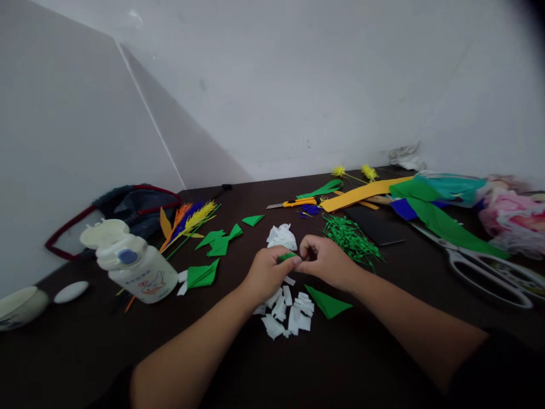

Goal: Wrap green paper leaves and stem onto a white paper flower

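Note:
My left hand (269,271) and my right hand (326,261) meet over the middle of the dark table (85,346). Both are closed in a pinch on one small green paper piece (286,257) held between the fingertips. Right below them lie several white paper scraps (289,315) and a green paper triangle (327,302). A crumpled white paper ball (281,236) sits just behind my hands. Shredded green paper strips (351,238) are piled to the right of it.
A white glue bottle (131,264) lies on its side at left, near more green cut-outs (203,274) and feathery paper stems (191,218). A yellow utility knife (298,202), coloured paper strips (366,193), a black phone (374,226) and large scissors (485,267) lie behind and right.

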### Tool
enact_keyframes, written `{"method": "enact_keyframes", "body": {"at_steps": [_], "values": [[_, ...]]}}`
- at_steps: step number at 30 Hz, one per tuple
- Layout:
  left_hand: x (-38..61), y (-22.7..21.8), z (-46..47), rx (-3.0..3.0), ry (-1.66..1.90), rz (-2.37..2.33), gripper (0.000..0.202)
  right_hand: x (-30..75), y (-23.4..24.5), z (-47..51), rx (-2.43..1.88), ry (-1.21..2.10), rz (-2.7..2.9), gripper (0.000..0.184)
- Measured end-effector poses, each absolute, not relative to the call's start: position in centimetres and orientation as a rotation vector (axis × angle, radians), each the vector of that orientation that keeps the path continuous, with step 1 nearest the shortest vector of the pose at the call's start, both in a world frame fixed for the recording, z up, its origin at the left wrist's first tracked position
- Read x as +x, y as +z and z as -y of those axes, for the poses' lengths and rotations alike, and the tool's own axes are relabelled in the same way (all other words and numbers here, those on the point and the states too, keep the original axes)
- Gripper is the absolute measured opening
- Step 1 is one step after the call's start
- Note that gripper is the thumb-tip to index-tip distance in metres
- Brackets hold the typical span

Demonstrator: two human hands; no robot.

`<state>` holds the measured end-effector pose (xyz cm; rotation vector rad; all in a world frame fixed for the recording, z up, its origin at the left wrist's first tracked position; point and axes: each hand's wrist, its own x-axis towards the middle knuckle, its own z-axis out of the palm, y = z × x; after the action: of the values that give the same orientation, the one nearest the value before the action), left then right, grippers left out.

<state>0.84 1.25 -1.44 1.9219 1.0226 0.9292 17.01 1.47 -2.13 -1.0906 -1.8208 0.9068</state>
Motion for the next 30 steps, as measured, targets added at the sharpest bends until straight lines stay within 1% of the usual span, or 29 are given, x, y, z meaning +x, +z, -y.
{"method": "enact_keyframes", "body": {"at_steps": [3, 5, 7, 8, 12, 14, 19, 26, 28, 30], "values": [[0.7, -1.6, -1.5, 1.807, 0.993, -1.083, 0.024, 17.2, -2.0, -1.7, -1.094, 1.025, 1.756, 0.016], [0.6, -1.6, -1.6, 1.705, 1.032, -1.136, 0.024, 17.5, -1.9, -1.8, -1.109, 1.093, 1.721, 0.01], [0.5, -1.7, -1.7, 1.633, 1.043, -1.177, 0.024, 17.8, -1.7, -1.9, -1.143, 1.083, 1.701, 0.003], [0.5, -1.7, -1.8, 1.616, 1.039, -1.181, 0.024, 17.9, -1.7, -2.0, -1.155, 1.043, 1.697, 0.001], [0.5, -1.7, -1.9, 1.617, 1.039, -1.154, 0.021, 17.7, -1.6, -1.8, -1.059, 0.748, 1.769, 0.013], [0.7, -1.8, -1.8, 1.638, 1.056, -1.147, 0.019, 17.2, -1.7, -1.6, -0.989, 0.617, 1.824, 0.015], [0.9, -2.1, -1.7, 1.621, 1.051, -1.089, 0.016, 16.4, -2.2, -1.3, -0.973, 0.389, 1.866, 0.017], [1.2, -2.2, -1.4, 1.397, 1.026, -0.922, 0.012, 16.6, -2.2, -1.2, -0.989, -0.073, 2.065, 0.016], [1.3, -2.1, -1.3, 1.359, 1.015, -0.912, 0.012, 16.6, -2.1, -1.1, -0.986, -0.135, 2.098, 0.017], [1.3, -2.0, -1.2, 1.35, 1.009, -0.928, 0.012, 16.6, -2.1, -1.1, -0.985, -0.112, 2.086, 0.014]]}}
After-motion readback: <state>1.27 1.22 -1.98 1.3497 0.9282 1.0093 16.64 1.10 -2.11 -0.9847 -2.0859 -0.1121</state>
